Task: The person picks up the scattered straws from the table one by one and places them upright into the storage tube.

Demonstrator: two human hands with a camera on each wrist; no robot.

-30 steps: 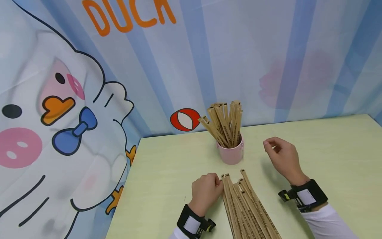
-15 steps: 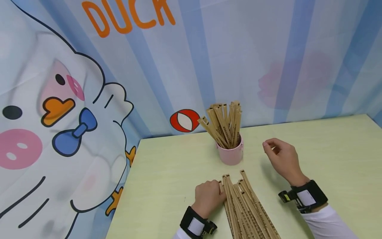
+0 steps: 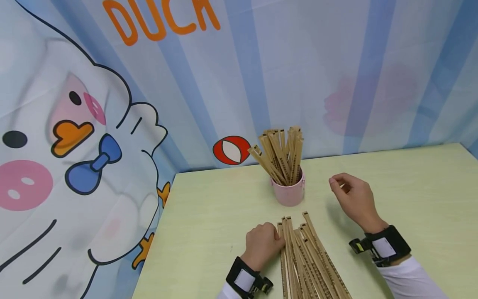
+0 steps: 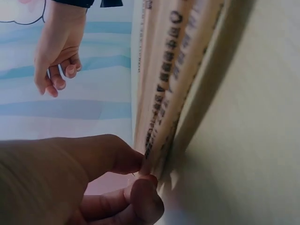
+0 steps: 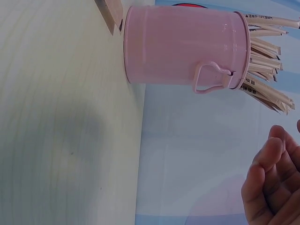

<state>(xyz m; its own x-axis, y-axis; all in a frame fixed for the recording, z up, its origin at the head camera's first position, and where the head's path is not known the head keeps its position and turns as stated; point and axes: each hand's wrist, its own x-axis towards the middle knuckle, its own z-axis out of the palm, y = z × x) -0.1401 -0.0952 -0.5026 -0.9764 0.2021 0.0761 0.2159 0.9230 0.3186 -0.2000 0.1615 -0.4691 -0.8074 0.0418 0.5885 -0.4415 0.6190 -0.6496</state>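
Observation:
Several long, paper-wrapped chopsticks (image 3: pixel 311 265) lie in a loose bundle on the table, their brown wrappers printed with dark characters. At the bundle's left side my left hand (image 3: pixel 263 245) pinches the far end of a wrapped pair of chopsticks (image 4: pixel 161 108) between thumb and fingertips, as the left wrist view shows. Above the table on the right hovers my right hand (image 3: pixel 354 201), fingers loosely curled around nothing. In the right wrist view its fingers (image 5: pixel 267 164) are apart from the pink bucket (image 5: pixel 183 47). More wrapped chopsticks (image 3: pixel 281 155) stand in that bucket.
The pale yellow table (image 3: pixel 209 207) meets a blue striped backdrop (image 3: pixel 298 62) with a printed duck along its back and left edges. The pink bucket, with a small side handle (image 5: pixel 211 77), stands near the back edge beyond the bundle.
My left hand has shifted slightly right and toward me along the bundle's left edge. The leftmost wrapped chopsticks have moved a little with it. My right hand stays where it was.

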